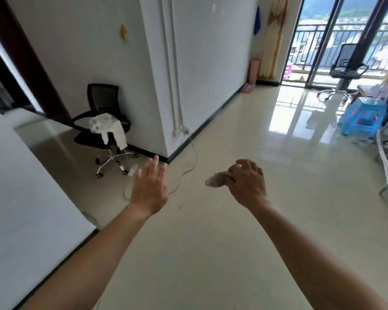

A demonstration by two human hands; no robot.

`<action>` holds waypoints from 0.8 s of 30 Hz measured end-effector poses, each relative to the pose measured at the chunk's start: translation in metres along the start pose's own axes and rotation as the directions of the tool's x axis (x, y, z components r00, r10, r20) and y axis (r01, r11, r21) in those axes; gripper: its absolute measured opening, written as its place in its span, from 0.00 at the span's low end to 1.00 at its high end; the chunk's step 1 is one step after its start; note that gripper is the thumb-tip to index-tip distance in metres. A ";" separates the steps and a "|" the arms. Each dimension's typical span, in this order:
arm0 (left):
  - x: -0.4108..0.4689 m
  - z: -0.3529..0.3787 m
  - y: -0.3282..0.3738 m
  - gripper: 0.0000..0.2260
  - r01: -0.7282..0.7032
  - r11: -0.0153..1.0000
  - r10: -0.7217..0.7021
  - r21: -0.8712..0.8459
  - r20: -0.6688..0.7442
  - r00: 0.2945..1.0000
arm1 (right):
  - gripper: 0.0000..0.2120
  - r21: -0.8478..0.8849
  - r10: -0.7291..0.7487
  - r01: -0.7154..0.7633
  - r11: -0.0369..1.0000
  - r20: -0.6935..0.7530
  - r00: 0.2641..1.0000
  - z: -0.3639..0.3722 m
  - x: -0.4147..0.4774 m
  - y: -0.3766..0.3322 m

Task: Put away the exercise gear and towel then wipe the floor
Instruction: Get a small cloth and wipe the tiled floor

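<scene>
Head view, the only one supplied.

Hands: the left hand [149, 189] is held out over the floor [222, 242] with its fingers straight and spread, holding nothing. The right hand [248, 184] has its fingers curled round a small greyish cloth [215, 180], which sticks out to the left of the fist. The two hands are apart, and the cloth is in the air, not touching the tiles.

Gear and towel: no exercise gear lies on the stretch of floor in sight. A pink roll [254, 70] stands upright against the far wall beside the curtain [271, 41]; it may be a mat already stowed, but it is too small to tell. A white fabric [109, 128] is draped over the seat of a black office chair [102, 92] in the corner on the left (whether this is the towel, put away or only left there, cannot be told).

Floor: glossy pale tile, with a white cable [194, 153] trailing from the wall and a small dark speck [179, 208] just ahead of the left wrist.

Finding: the putting-away part looks largely done, subject to the doubt over the white fabric. The wiping is not yet shown as begun; the cloth is in hand and must come down to the tiles, so the whole visible floor remains to be wiped.
</scene>
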State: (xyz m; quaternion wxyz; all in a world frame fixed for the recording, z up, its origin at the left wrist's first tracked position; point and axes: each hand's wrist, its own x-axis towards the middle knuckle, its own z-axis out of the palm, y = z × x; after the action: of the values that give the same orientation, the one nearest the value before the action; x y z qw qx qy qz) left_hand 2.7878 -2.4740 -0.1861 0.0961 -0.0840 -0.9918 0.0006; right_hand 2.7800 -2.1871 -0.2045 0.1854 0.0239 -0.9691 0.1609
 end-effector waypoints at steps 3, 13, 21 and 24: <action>0.051 0.007 0.068 0.27 -0.082 0.996 0.081 -0.036 -0.028 0.996 | 0.11 0.023 0.134 -0.133 0.991 -0.010 0.991 -0.015 0.023 0.065; 0.248 0.073 0.242 0.30 -0.245 0.962 0.240 -0.121 -0.055 0.969 | 0.11 0.136 0.408 -0.404 0.905 -0.005 0.913 -0.017 0.121 0.263; 0.465 0.132 0.402 0.28 -0.361 0.919 0.369 -0.156 0.024 0.929 | 0.13 -0.013 0.485 -0.486 0.874 -0.057 0.873 -0.026 0.261 0.452; 0.539 0.135 0.474 0.28 -0.429 0.891 0.438 -0.149 0.032 0.899 | 0.12 -0.042 0.530 -0.539 0.841 -0.139 0.837 -0.047 0.304 0.525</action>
State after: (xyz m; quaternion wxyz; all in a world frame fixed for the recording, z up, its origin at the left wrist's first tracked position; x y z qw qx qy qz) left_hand 2.3195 -1.9144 -0.2237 0.0550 -0.3092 -0.9484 -0.0440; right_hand 2.4582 -1.6706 -0.2107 0.1928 -0.2648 -0.9297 0.1685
